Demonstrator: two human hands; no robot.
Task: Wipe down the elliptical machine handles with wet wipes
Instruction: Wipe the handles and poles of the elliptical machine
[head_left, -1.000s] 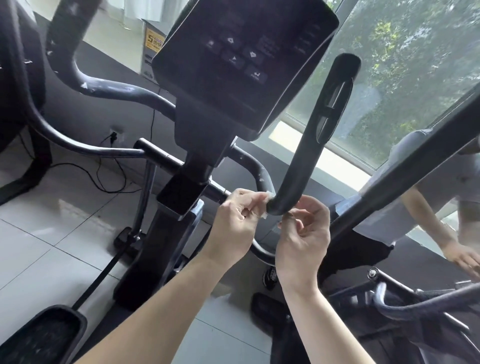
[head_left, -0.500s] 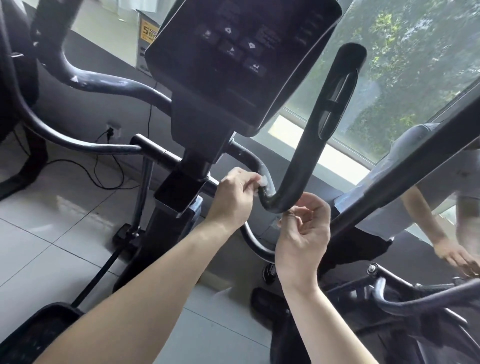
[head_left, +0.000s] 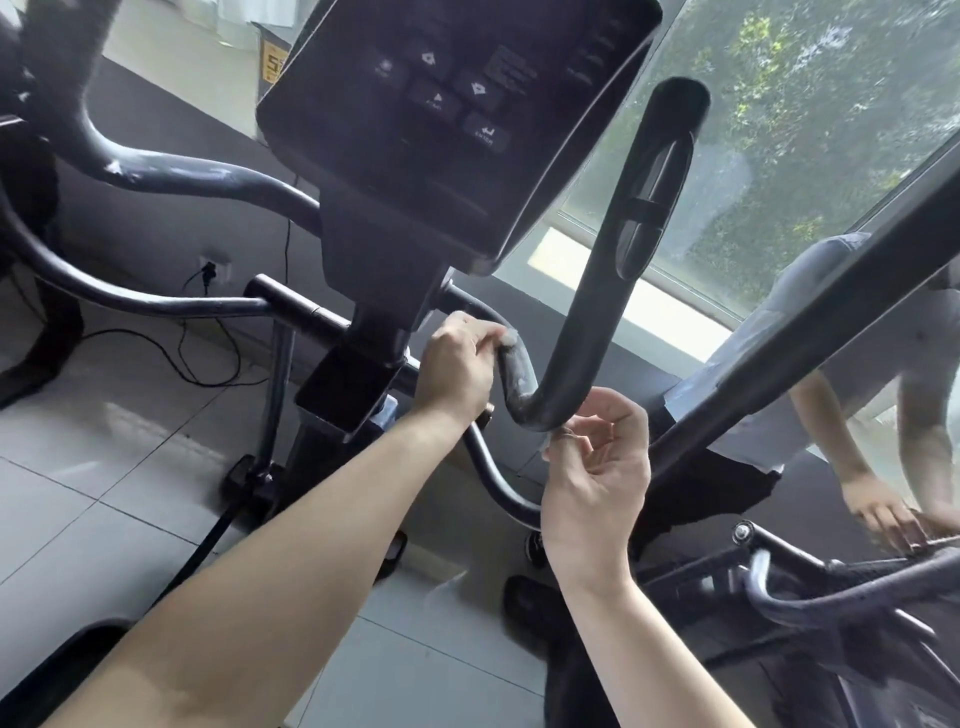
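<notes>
left hand (head_left: 457, 366): fingers curled round the wet wipe (head_left: 509, 339) and the handle (head_left: 592, 322), at 10 o'clock from the handle's bend
wet wipe: only a white bit shows at the fingertips
right hand (head_left: 597, 467): at 5 o'clock under the bend, thumb and forefinger pressed together; if they pinch something, I cannot tell
console (head_left: 457, 119): at 12 o'clock above both hands

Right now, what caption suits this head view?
Left hand presses a white wet wipe against the curved black elliptical handle.
</notes>
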